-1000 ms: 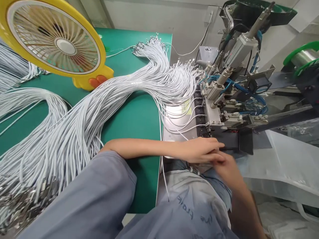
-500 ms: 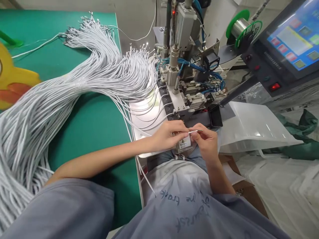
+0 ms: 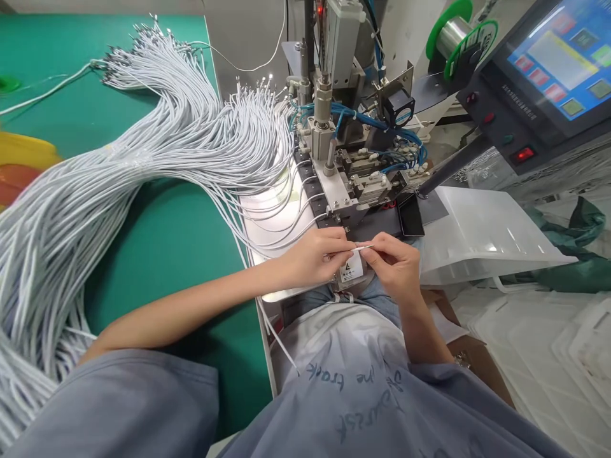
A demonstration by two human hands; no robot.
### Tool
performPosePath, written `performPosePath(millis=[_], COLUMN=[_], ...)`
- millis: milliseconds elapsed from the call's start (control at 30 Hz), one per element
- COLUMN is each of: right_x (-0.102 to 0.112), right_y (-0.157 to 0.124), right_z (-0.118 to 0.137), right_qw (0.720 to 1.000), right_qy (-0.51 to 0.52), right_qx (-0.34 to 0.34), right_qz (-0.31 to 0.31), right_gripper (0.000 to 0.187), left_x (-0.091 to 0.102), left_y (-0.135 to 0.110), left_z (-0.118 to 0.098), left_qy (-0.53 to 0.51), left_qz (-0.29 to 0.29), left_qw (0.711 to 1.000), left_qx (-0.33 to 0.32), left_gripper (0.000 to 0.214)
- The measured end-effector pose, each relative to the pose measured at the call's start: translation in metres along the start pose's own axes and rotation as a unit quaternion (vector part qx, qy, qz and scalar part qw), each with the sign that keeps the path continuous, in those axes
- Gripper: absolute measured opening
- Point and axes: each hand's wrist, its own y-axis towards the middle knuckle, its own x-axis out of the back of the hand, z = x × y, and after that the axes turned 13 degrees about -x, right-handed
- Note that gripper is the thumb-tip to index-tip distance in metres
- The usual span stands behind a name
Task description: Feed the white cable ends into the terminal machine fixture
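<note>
My left hand [image 3: 317, 254] and my right hand [image 3: 394, 264] meet just in front of a small assembly machine [image 3: 348, 165]. Both pinch the end of one thin white cable [image 3: 363, 247], stretched between the fingertips. The fingers of each hand are closed around it. Below the hands is a white warning label [image 3: 351, 270] on the machine's front edge. Several white cables [image 3: 286, 210] run from the machine's black slots leftward into a big bundle [image 3: 143, 159] lying across the green table [image 3: 167, 242].
A control panel with a lit touch screen [image 3: 558, 57] stands at the upper right. A green wire spool [image 3: 453, 32] sits behind the machine. A white plastic tray [image 3: 482, 235] lies right of the hands. A yellow fan's base [image 3: 19, 165] shows at the left edge.
The camera swung right, so the fan left the view and the screen came in. My hands rose from the machine's front edge and now hold a cable end between them, closer together than half a second ago.
</note>
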Motion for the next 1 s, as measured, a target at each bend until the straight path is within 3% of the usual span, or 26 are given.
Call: performPosePath(millis=[133, 267, 433, 567, 667, 800, 900, 1000], right_x=[0.007, 0.008, -0.008, -0.024, -0.022, -0.010, -0.008, -0.015], right_y=[0.006, 0.011, 0.007, 0.000, 0.001, 0.011, 0.017, 0.018], right_z=[0.001, -0.003, -0.012, -0.013, -0.009, -0.006, -0.009, -0.015], right_qw=[0.998, 0.998, 0.997, 0.995, 0.991, 0.989, 0.995, 0.998], right_qy=[-0.036, -0.020, 0.068, 0.065, -0.050, -0.126, -0.085, -0.024], right_qx=[-0.009, -0.014, -0.012, -0.010, 0.039, 0.071, 0.057, 0.053], right_qz=[0.049, 0.064, 0.018, -0.068, -0.115, -0.028, 0.006, -0.031], right_gripper=[0.013, 0.013, 0.012, 0.016, 0.018, 0.021, 0.022, 0.019], left_x=[0.001, 0.000, -0.005, -0.005, 0.000, 0.006, 0.003, -0.006], left_y=[-0.001, -0.002, -0.003, -0.004, -0.003, -0.001, -0.002, -0.005], left_z=[0.003, 0.003, 0.003, 0.005, 0.007, 0.010, 0.011, 0.012], left_qy=[0.089, 0.076, 0.028, 0.077, 0.219, 0.343, 0.289, 0.180], left_qz=[0.049, 0.029, -0.021, -0.006, 0.052, 0.124, 0.098, 0.039], left_qw=[0.994, 0.996, 0.999, 0.997, 0.972, 0.922, 0.947, 0.983], left_qx=[-0.037, -0.033, -0.017, -0.020, -0.066, -0.129, -0.098, -0.025], left_gripper=[0.029, 0.027, 0.019, 0.021, 0.025, 0.030, 0.026, 0.023])
